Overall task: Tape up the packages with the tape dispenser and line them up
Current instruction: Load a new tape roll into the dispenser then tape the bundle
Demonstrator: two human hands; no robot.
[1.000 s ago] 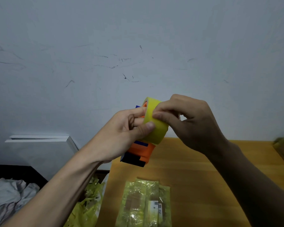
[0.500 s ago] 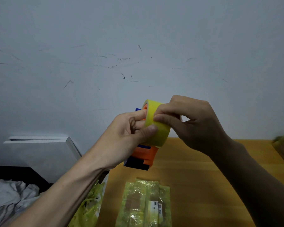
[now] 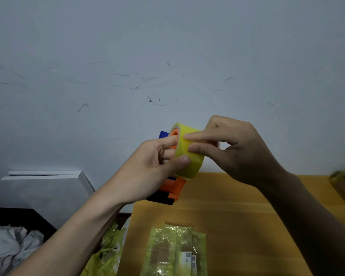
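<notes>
No legible text (package label point(image 3: 189, 259) barcode too blurred)

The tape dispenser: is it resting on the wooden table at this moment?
No. The tape dispenser is held up in the air by the left hand, above the wooden table, while the right hand pinches at its yellow tape roll.

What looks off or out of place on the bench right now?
Nothing is damaged or spilled. The package lies flat on the table, and both hands hold the tape dispenser up in the air. Only loose yellow plastic scraps hang past the table's left edge.
</notes>
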